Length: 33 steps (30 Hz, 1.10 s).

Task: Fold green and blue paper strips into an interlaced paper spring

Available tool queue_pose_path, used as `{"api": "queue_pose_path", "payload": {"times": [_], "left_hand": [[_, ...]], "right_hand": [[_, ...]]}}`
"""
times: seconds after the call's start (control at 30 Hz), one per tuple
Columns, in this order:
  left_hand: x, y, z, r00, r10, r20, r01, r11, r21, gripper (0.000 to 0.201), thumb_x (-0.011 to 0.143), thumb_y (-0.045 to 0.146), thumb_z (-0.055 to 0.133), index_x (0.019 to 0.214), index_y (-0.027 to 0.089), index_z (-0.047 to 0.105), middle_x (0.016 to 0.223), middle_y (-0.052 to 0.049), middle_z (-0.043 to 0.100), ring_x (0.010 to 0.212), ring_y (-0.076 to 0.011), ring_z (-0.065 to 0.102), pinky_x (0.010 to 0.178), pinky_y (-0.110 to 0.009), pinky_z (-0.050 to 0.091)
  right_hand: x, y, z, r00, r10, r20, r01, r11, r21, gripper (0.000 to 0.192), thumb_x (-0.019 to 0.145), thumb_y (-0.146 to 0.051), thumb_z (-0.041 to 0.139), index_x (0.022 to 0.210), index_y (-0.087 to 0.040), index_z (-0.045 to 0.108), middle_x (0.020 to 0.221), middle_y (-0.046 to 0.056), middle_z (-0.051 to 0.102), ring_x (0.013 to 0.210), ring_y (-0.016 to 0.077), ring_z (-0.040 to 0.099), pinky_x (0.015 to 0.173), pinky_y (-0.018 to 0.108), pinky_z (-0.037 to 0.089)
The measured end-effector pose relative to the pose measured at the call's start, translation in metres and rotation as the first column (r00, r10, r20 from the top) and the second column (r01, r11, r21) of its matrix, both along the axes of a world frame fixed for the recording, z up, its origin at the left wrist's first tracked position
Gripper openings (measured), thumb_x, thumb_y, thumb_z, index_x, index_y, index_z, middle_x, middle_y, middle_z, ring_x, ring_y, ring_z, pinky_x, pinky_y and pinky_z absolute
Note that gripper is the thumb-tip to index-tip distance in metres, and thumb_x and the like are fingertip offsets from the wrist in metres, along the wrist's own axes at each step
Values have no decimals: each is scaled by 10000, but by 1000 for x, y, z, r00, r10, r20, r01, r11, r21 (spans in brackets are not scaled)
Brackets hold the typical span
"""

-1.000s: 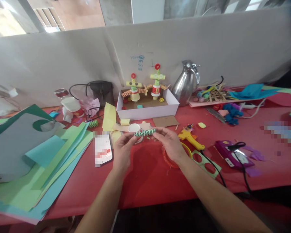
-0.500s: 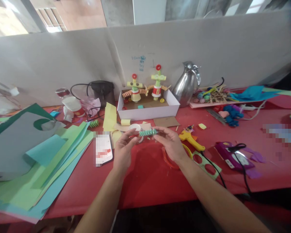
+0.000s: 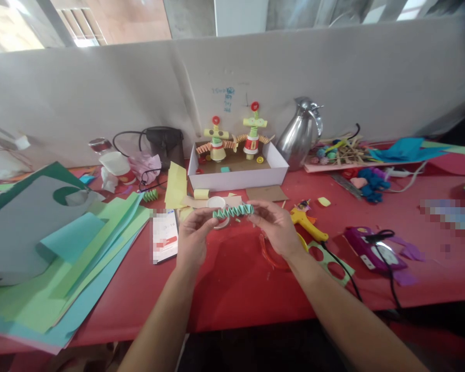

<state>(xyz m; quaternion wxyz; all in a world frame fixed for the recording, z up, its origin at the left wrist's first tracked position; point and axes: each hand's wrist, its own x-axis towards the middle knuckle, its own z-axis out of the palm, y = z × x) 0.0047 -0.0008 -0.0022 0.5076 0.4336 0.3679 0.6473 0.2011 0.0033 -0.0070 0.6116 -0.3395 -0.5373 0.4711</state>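
A green-blue folded paper spring (image 3: 233, 211) is stretched sideways between my two hands above the table. My left hand (image 3: 194, 230) pinches its left end, and my right hand (image 3: 276, 227) pinches the right end. Just behind the spring is a paper cup (image 3: 217, 202), partly covered by it. Under my right hand lies a roll of orange-red tape or ring (image 3: 269, 253), partly hidden. Farther back, two paper figures with spring arms, a left figure (image 3: 217, 150) and a right figure (image 3: 251, 144), stand in a white box (image 3: 238, 181).
A phone (image 3: 165, 237) and coloured paper sheets (image 3: 101, 258) lie left. On the right are a yellow glue gun (image 3: 309, 226), a purple power strip (image 3: 372, 250) with black cords and a green cut-out card (image 3: 331, 261). A steel jug (image 3: 297, 137) stands behind.
The paper spring is drawn out longer, its left end farther left. My left hand has moved slightly left and my right hand slightly right.
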Motion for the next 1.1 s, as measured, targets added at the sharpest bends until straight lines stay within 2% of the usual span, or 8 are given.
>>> {"api": "queue_pose_path", "payload": {"times": [0.1, 0.2, 0.33, 0.53, 0.7, 0.83, 0.97, 1.1], "left_hand": [[1, 0, 0, 1000, -5, -20, 5, 1000, 28, 205, 699, 186, 808, 895, 220, 762, 959, -33, 752, 841, -133, 669, 774, -239, 531], [6, -3, -1, 997, -68, -37, 69, 997, 28, 205, 708, 199, 806, 906, 229, 765, 961, -37, 756, 894, -158, 679, 809, -267, 537], [8, -4, -3, 992, -104, -69, 104, 995, -6, 204, 717, 213, 800, 918, 222, 769, 978, -51, 757, 920, -179, 681, 825, -289, 541], [-1, 1, 0, 1000, 11, 13, -11, 1000, 16, 192, 705, 186, 805, 889, 229, 766, 951, -22, 754, 806, -125, 676, 763, -236, 531], [7, -3, -2, 994, -101, -40, 100, 995, -31, 200, 724, 213, 794, 922, 227, 772, 1005, -53, 766, 896, -174, 690, 797, -282, 545], [14, -6, -5, 983, -169, -70, 165, 985, -55, 185, 720, 223, 801, 903, 237, 782, 963, -41, 771, 894, -164, 686, 800, -268, 545], [14, -5, -7, 985, -164, -47, 161, 984, -73, 200, 685, 218, 823, 881, 230, 785, 942, -47, 775, 866, -174, 691, 777, -280, 553], [9, -2, -4, 995, -97, 2, 97, 994, -55, 199, 685, 225, 819, 881, 221, 783, 906, -48, 775, 767, -151, 686, 716, -267, 553]], "right_hand": [[-3, -1, -1, 998, -12, 58, 8, 997, 72, 252, 777, -200, 740, 1002, -314, 742, 993, -7, 664, 749, 122, 583, 704, 285, 524], [-8, -4, -5, 993, -7, 119, -9, 991, 130, 231, 813, -201, 714, 1009, -321, 736, 1086, 4, 651, 838, 139, 616, 767, 303, 537], [-10, -6, -6, 987, -3, 160, -20, 990, 139, 219, 841, -205, 692, 1023, -321, 730, 1093, 8, 643, 890, 148, 629, 803, 311, 533], [-3, -2, 0, 992, -104, 67, 101, 994, 50, 266, 795, -183, 721, 1030, -309, 722, 999, -9, 640, 724, 106, 579, 663, 259, 512], [-11, -5, -5, 989, -38, 145, 18, 990, 140, 222, 835, -209, 701, 1034, -306, 723, 1101, 16, 622, 846, 135, 626, 786, 298, 541], [-18, -10, -6, 981, -32, 192, -4, 983, 183, 174, 864, -255, 693, 1023, -312, 732, 1057, 27, 631, 972, 176, 628, 853, 326, 541], [-20, -12, -3, 980, -42, 193, 7, 984, 178, 145, 850, -271, 713, 982, -322, 747, 1007, 23, 645, 950, 183, 635, 829, 328, 549], [-15, -8, -5, 982, -78, 173, 53, 988, 145, 168, 827, -275, 733, 990, -311, 745, 1040, 23, 651, 900, 174, 634, 800, 321, 548]]}}
